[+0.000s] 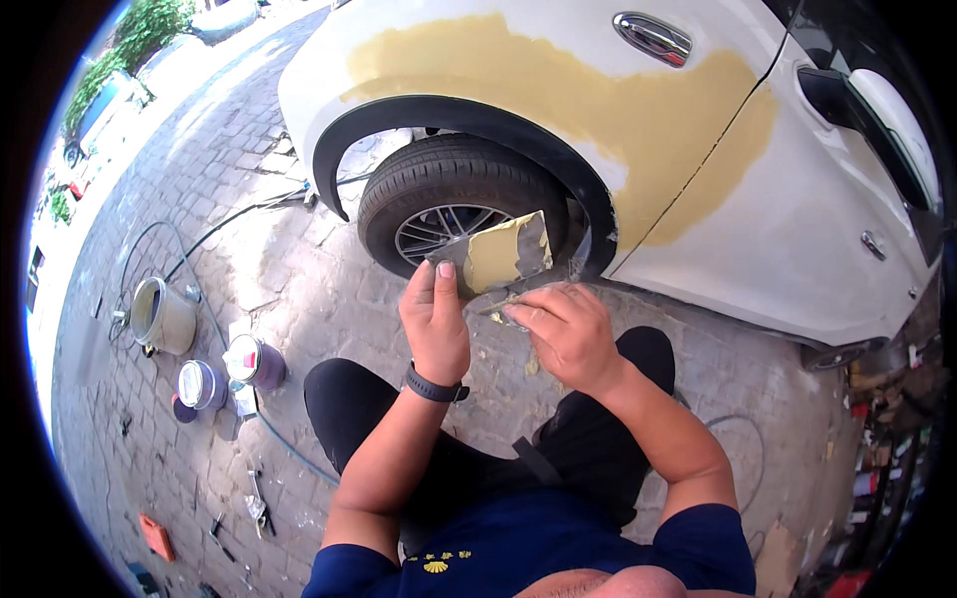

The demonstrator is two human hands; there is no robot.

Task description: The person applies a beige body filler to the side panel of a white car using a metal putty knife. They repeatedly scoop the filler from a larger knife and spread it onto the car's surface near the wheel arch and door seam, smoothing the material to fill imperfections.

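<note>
My left hand [437,317], with a dark band at the wrist, grips a flat grey putty board [534,249], thumb on top. A thick layer of pale yellow body filler [492,257] covers much of its face. Just below the board, my right hand [570,334] pinches a thin putty spreader [494,296] smeared with filler. The spreader lies close under the board's lower edge; whether they touch I cannot tell. Ahead stands a white car [658,110], a wide yellow filler patch [588,95] spreading over the panel above its wheel arch and across the door gap.
The car's tire [454,184] is behind the board. To the left on the brick paving stand a bucket [164,317] and two tins [256,363] [202,385]. A hose [294,455] runs past them. Tools and an orange object [157,536] lie at lower left; clutter fills the right edge.
</note>
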